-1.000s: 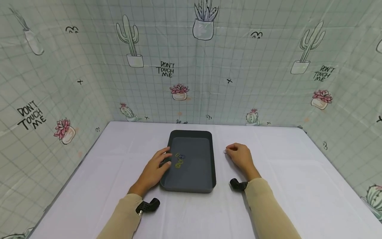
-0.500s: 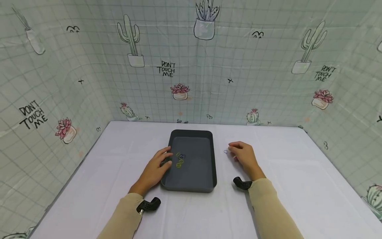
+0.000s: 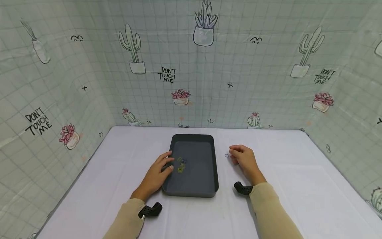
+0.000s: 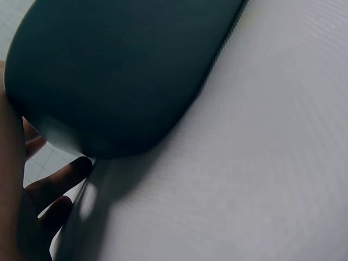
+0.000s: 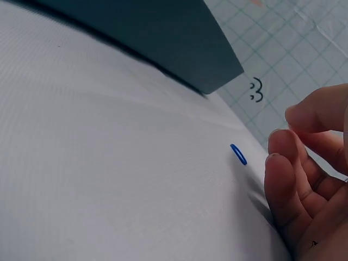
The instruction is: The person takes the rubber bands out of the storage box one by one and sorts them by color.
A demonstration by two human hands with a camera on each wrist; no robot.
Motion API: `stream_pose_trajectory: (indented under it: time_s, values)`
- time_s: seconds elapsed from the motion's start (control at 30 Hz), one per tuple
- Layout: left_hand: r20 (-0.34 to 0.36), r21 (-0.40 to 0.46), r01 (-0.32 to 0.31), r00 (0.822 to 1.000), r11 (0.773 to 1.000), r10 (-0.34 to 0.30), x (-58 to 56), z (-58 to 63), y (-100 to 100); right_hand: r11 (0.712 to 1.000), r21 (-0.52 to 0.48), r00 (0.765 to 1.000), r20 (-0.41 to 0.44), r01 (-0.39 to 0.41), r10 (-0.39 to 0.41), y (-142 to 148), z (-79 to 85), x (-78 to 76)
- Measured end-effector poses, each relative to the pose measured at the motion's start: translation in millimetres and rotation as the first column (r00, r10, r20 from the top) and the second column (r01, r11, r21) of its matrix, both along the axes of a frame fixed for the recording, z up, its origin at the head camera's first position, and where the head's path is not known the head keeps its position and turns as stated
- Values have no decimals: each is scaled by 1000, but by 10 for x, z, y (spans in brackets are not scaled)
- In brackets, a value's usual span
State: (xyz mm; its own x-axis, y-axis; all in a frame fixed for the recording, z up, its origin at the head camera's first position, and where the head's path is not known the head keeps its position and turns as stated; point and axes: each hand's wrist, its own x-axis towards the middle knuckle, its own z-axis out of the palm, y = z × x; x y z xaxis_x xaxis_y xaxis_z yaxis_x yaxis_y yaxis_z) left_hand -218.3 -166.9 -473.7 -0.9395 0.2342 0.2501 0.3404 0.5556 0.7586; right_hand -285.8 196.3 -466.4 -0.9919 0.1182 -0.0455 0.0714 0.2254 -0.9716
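1. While the blue loop point(image 5: 238, 154) lies on the white cloth point(image 3: 191, 215), here's the right hand point(image 3: 245, 160) just beside it, gripping nothing!
2. Look at those right fingers: bent, tips drawn close to one another, a sliver of cloth between them and the loop. Whether thumb and fingertip actually meet, I cannot tell.
3. Over to the left hand point(image 3: 156, 173), at the left wall of the dark grey tray point(image 3: 195, 181), fingers spread apart and reaching over the rim, thumb away from the rest. How firmly it touches, I cannot tell.
4. Inside the tray, near that left wall, we have yellow loops point(image 3: 180, 170) bunched with darker blue loops point(image 3: 183, 161); they overlap, too small to count.
5. The lone loop sits outside, right of the tray and well apart from the bunch.
6. Beige sleeves come in from below, a black wrist device on the left point(image 3: 151, 210) and another on the right point(image 3: 243, 188), and behind it all, the cactus-print backdrop point(image 3: 209, 76)!
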Motion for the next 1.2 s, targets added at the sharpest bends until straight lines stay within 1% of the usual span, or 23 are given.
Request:
stream_pose_trajectory:
  time_s: [0.1, 0.2, 0.37, 0.47, 0.53, 0.67, 0.77, 0.87, 1.07, 1.2]
  values:
    - [-11, 5, 0, 1000, 1000, 0, -9, -11, -2, 1000, 20, 1000, -26, -11, 11, -17, 1, -10]
    - [-12, -3, 5, 1000, 1000, -5, -8, -14, -9, 1000, 21, 1000, -23, -4, 5, -32, -4, 0]
    - [-8, 0, 12, 1000, 1000, -12, 6, 18, -29, 1000, 23, 1000, -19, -11, 11, -44, -23, 11]
    - [-17, -4, 20, 1000, 1000, -20, -10, 41, -24, 1000, 22, 1000, -29, -4, 4, -38, -11, 3]
    - [-30, -5, 17, 999, 1000, -17, -31, 50, -13, 1000, 18, 999, -40, 4, -3, -31, 11, -11]
    - [-23, 6, 0, 1000, 1000, 0, -32, 34, 8, 1000, 10, 999, -52, 1, -1, -19, 45, -46]
    - [1, 15, -10, 1000, 1000, 10, 13, -5, 12, 1000, 16, 999, -28, -16, 17, -29, 31, -50]
    - [-6, 21, -14, 1000, 1000, 14, 32, -24, 12, 1000, 18, 999, -21, -25, 25, -50, 11, -37]
    - [-11, 12, -1, 1000, 1000, 1, 18, -6, 2, 1000, 14, 1000, -15, -15, 15, -48, -4, 0]
    - [-13, 9, 6, 1000, 1000, -6, 6, 17, -3, 999, 31, 1000, -13, -16, 16, -42, 7, 6]
